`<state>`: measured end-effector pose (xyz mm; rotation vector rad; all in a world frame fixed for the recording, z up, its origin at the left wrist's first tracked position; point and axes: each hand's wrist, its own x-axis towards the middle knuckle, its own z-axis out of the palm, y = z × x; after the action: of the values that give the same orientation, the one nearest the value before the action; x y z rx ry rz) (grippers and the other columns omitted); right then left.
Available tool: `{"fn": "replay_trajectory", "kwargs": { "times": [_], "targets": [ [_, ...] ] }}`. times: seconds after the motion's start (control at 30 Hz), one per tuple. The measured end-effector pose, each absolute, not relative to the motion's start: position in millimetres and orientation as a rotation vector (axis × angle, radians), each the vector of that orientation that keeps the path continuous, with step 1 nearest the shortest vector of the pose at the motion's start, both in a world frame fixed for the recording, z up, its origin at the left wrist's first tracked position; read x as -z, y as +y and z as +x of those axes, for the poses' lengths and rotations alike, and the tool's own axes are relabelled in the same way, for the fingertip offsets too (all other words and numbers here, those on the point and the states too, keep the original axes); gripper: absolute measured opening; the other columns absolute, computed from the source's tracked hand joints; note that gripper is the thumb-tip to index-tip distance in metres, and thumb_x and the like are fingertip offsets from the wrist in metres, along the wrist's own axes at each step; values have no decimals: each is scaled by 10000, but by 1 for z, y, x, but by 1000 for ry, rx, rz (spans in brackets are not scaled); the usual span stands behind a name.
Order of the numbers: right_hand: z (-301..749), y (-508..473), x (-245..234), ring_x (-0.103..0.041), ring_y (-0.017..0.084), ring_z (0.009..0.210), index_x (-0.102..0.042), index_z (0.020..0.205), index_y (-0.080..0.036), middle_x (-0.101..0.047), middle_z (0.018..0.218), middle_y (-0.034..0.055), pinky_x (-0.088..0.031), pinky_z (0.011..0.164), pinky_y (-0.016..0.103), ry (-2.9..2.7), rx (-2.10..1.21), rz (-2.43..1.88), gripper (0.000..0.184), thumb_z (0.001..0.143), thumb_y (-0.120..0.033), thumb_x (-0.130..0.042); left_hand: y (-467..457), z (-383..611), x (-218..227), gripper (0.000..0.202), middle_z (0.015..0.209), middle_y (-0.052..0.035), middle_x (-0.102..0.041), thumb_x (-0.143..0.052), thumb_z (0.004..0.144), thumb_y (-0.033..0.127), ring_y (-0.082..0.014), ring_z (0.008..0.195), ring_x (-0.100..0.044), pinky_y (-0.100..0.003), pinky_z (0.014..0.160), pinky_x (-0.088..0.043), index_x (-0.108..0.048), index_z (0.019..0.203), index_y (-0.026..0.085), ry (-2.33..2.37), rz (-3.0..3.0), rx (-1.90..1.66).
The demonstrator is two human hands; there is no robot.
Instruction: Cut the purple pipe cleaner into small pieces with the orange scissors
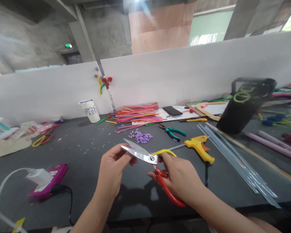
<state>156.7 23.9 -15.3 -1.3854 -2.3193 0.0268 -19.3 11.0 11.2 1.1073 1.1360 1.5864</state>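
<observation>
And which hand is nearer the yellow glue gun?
Right. The right hand, holding the scissors, is left of the glue gun, nearer the camera; the left hand is farther left.

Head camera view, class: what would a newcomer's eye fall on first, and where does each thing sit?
Probably the shiny scissors first, blades apart near the centre, their red and yellow handles in the right hand and their tips by the left hand's fingers. Next, perhaps, the bright, mostly pink bundle of sticks farther back on the dark table, and the big black bottle at the right.
</observation>
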Motion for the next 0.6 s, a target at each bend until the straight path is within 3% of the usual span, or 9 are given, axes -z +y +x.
{"fn": "replay_trajectory", "kwargs": {
  "times": [0.6],
  "targets": [
    [156, 24, 17, -574, 187, 538, -498, 760, -181, -612, 625, 32, -266, 479, 263, -2330, 27, -1370, 379, 791, -542, -387, 9, -20, -14, 58, 588, 22, -614, -620, 662, 148, -93, 528, -536, -207, 538, -424, -642, 715, 159, 1129, 1105, -1555]
  ]
}}
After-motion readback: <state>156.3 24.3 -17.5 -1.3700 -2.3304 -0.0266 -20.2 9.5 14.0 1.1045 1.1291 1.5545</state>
